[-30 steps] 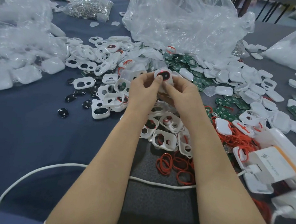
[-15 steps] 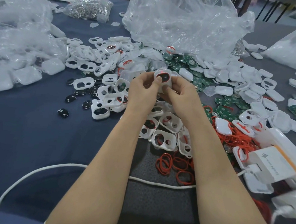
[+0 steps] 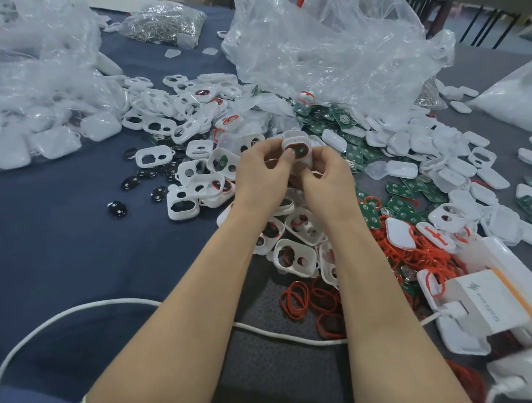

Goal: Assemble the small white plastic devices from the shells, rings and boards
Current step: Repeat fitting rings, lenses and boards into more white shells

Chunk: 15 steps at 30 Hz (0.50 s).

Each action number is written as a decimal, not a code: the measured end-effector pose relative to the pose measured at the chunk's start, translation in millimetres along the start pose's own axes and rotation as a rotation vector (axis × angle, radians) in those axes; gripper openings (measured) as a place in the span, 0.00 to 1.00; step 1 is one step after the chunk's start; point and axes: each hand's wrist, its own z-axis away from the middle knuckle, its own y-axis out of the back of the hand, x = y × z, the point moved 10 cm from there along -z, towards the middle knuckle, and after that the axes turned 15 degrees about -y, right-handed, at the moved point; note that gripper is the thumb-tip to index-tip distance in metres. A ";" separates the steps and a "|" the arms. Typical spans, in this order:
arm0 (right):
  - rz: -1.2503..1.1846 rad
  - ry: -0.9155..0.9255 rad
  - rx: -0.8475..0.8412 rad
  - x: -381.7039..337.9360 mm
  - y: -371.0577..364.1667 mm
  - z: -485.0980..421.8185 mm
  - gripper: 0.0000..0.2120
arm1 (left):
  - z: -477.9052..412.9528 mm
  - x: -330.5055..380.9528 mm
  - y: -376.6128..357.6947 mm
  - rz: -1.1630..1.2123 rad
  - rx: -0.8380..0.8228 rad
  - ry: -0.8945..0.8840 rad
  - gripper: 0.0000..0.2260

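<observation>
Lying nearest, round white cable (image 3: 96, 307) crosses dark blue cloth (image 3: 53, 250). Behind it loose thin red rings (image 3: 308, 297), then white shells (image 3: 292, 259) with oval holes, heaped under both wrists. Above heap, left hand (image 3: 261, 176) and right hand (image 3: 329, 182) pinch held shell (image 3: 296, 150), white with red rim and dark oval, fingertips curled on its edges. Farther: flat green boards (image 3: 335, 121), crumpled clear bag (image 3: 330, 49).

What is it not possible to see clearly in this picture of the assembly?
Head view:
- White shell underside: hidden by the left hand and right hand.
- Red ring seating in it: too small to judge.
- White box at right: cut off by the edge, print blurred.
- Clear bag contents: veiled by crumpled film.
</observation>
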 end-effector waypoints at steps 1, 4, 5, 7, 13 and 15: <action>-0.013 0.012 -0.012 -2.2 0.5 1.1 0.08 | -0.5 1.9 0.9 0.003 0.006 -0.012 0.07; -0.076 0.053 -0.070 -14.3 -1.4 5.8 0.10 | -1.2 12.4 7.8 0.056 0.049 -0.049 0.05; -0.089 0.060 -0.080 -19.2 -3.9 6.6 0.10 | -2.3 14.7 11.2 0.072 0.065 -0.054 0.05; -0.079 0.088 -0.079 -34.3 -13.9 7.3 0.10 | -6.5 18.0 22.8 0.078 0.109 -0.050 0.05; -0.014 0.170 -0.116 -95.3 -96.4 -9.7 0.08 | -44.8 5.6 104.7 0.086 0.397 0.066 0.10; -0.023 0.113 -0.121 -104.9 -135.0 -23.5 0.10 | -60.7 -6.2 135.7 0.080 0.491 0.126 0.11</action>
